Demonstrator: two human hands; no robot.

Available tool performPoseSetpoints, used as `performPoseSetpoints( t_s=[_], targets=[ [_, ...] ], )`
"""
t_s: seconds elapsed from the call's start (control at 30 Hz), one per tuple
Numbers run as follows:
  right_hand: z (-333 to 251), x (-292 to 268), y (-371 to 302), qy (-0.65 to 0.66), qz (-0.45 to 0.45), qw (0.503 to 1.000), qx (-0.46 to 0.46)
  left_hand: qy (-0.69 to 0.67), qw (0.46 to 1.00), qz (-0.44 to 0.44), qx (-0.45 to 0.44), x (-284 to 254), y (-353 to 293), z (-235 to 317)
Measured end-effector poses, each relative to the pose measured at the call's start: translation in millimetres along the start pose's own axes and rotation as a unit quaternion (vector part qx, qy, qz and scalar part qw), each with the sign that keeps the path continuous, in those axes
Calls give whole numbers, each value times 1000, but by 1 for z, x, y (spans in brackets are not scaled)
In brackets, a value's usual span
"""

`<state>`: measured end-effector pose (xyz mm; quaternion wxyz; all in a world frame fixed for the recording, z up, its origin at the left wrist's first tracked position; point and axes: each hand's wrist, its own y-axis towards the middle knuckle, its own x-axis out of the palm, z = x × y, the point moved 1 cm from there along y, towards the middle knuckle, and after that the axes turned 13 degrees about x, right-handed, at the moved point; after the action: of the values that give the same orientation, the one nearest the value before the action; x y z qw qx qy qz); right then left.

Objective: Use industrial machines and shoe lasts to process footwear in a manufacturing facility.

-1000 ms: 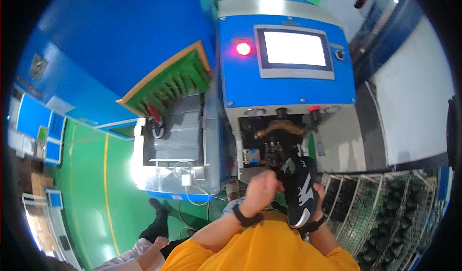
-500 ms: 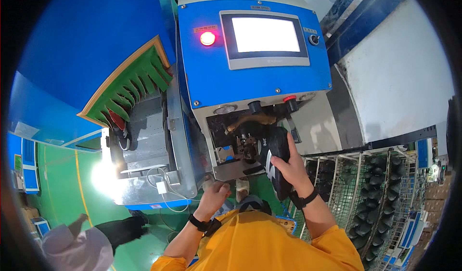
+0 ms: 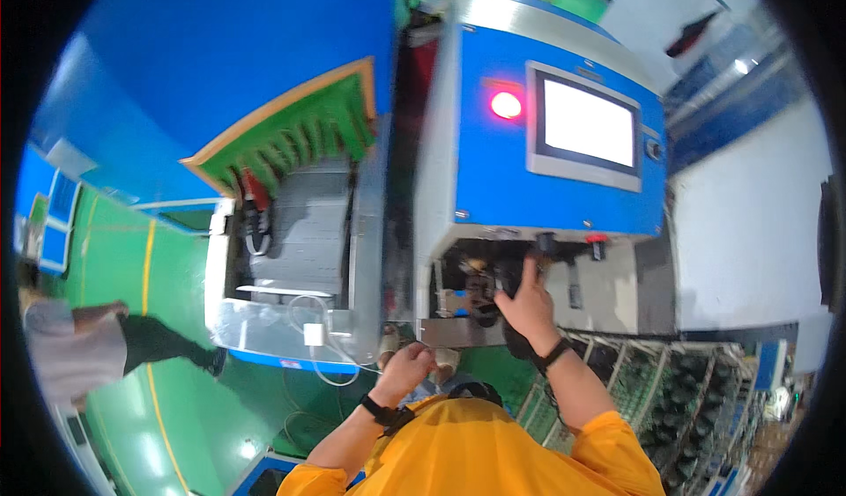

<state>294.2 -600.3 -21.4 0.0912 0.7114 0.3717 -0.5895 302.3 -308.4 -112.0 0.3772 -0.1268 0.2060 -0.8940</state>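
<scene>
My right hand point(image 3: 530, 311) is closed round a black shoe point(image 3: 518, 342) in the opening under the blue machine point(image 3: 493, 174). Much of the shoe is hidden by the hand and blurred, with its upper end close to the dark fittings point(image 3: 480, 289) inside. In front of the machine's lower edge, my left hand point(image 3: 405, 370) is held with its fingers curled in. Whether anything is inside those fingers cannot be made out. Both wrists wear a black band.
The machine front carries a bright screen point(image 3: 589, 126), a glowing red light point(image 3: 507, 105) and a red knob point(image 3: 597, 242). To the left, a conveyor point(image 3: 308, 232) with a green fringed curtain point(image 3: 295, 139) bears a shoe point(image 3: 257, 232). Wire racks point(image 3: 630, 377) stand right; another person point(image 3: 79, 346) is far left.
My view has swung, so the machine and conveyor sit further right. The shoe is now deeper in the opening, with my right hand still on it. The other person's legs have shifted.
</scene>
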Motion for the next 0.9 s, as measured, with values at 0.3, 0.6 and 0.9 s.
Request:
performPoseSetpoints(
  t_s=[0.3,0.6,0.9],
  targets=[
    [-11,10,-25,44,85,995,35,-80,996,42,-12,-12,13,20],
    [-6,22,-58,110,202,973,0,-65,989,-130,-27,14,19,57],
    [41,66,-81,38,207,974,82,320,835,-8,448,74,31,189]
  ],
)
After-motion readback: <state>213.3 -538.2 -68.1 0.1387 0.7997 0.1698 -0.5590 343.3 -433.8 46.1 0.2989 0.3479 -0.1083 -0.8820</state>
